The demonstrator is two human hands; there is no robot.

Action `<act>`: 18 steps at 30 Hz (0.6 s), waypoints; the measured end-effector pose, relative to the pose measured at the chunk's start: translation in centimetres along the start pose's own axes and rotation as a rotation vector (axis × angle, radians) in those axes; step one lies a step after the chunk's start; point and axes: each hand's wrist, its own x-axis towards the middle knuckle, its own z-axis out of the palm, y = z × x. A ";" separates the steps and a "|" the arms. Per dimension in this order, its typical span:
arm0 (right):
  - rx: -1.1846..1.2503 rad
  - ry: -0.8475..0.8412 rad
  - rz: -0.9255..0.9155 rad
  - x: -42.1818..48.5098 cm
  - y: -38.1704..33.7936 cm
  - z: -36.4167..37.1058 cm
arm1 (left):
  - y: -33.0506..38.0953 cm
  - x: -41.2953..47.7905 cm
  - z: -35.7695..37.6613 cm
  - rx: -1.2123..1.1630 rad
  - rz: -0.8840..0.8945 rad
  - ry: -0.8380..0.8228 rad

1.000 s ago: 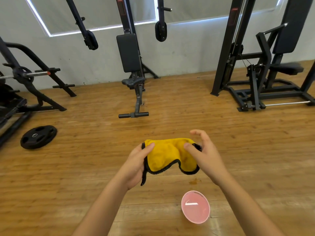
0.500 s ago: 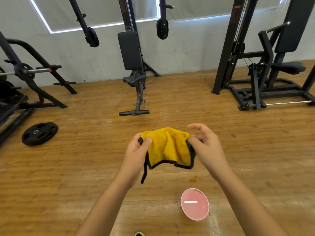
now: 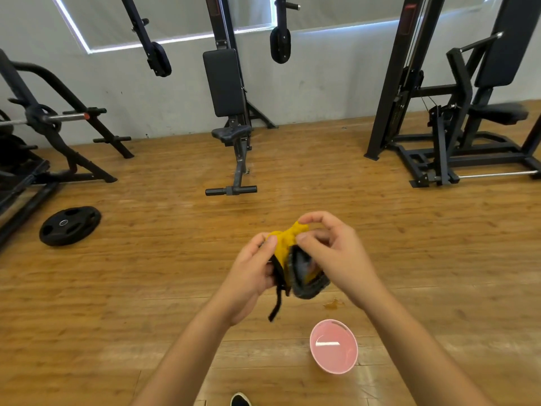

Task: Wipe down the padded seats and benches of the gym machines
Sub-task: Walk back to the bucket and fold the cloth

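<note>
A yellow cloth (image 3: 283, 243) with a grey underside and black trim is bunched up between both hands over the wooden floor. My left hand (image 3: 251, 272) grips its left side, thumb on the yellow face. My right hand (image 3: 336, 253) pinches its right side with curled fingers. Straight ahead stands a machine with a black padded backrest (image 3: 224, 82) and a small black seat (image 3: 231, 133). At the far right another machine has a padded seat (image 3: 502, 112) and a tall back pad (image 3: 508, 45).
A pink bowl (image 3: 333, 345) of liquid sits on the floor below my hands, with a small wet spot (image 3: 333, 303) beside it. A black weight plate (image 3: 70, 225) lies at the left near a barbell rack (image 3: 58, 133). A shoe tip (image 3: 240, 399) shows at the bottom edge.
The cloth went from spread flat between my hands to folded and bunched. Both hands drew closer together, and the grey underside now shows.
</note>
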 end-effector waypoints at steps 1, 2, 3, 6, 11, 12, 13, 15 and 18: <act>-0.011 -0.047 -0.010 -0.2 0.1 0.3 | -0.4 -0.1 0.2 -0.047 0.024 -0.018; -0.020 -0.095 -0.009 -0.2 0.1 0.3 | -0.7 -0.2 0.2 -0.071 0.057 -0.020; -0.013 -0.155 0.005 -0.3 0.3 0.0 | -1.0 -0.1 0.0 -0.074 0.091 -0.003; -0.039 -0.317 -0.029 -0.4 0.9 -1.3 | -1.3 0.1 -0.5 -0.018 0.131 0.109; -0.293 -0.260 -0.198 0.0 1.9 -3.4 | -0.8 0.0 -1.0 -0.222 0.026 0.070; -0.242 -0.340 -0.143 -0.1 2.0 -3.4 | -0.6 -0.1 -1.0 -0.243 -0.005 0.048; -0.193 -0.412 -0.088 -0.1 2.2 -3.3 | -0.5 -0.1 -1.0 -0.252 -0.031 0.034; -0.188 -0.451 -0.061 -0.2 2.7 -3.0 | -0.4 -0.1 -0.9 -0.250 -0.055 0.017; -0.278 -0.315 -0.119 0.0 3.5 -3.0 | -0.5 -0.1 -1.1 -0.198 -0.004 -0.044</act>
